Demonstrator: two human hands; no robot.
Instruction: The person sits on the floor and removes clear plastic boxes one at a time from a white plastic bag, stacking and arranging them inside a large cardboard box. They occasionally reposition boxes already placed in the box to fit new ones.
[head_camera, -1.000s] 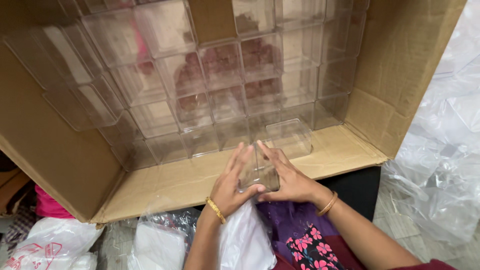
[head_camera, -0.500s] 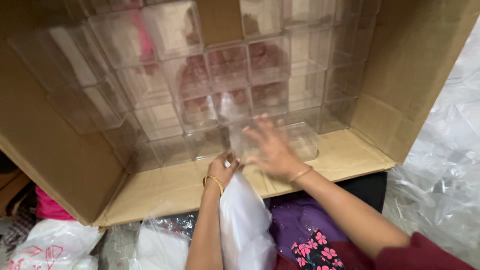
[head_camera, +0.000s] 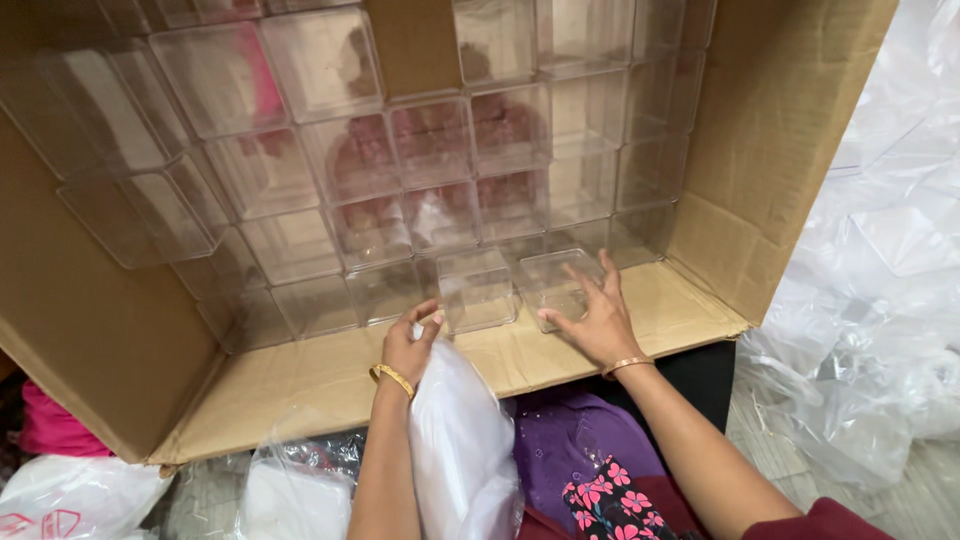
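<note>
A big cardboard box lies on its side, stacked with several clear plastic cube boxes. Two more clear boxes sit on the lower flap: one in the middle and one to its right. My right hand rests with fingers spread against the right clear box. My left hand pinches the top of a white plastic bag just in front of the middle clear box.
Crumpled clear plastic wrap piles up at the right. More plastic bags lie at the lower left, with pink cloth behind. Purple and floral fabric covers my lap.
My hands have parted from one clear box held together. The right hand pushed a box onto the flap at the right; the left hand took hold of the white bag.
</note>
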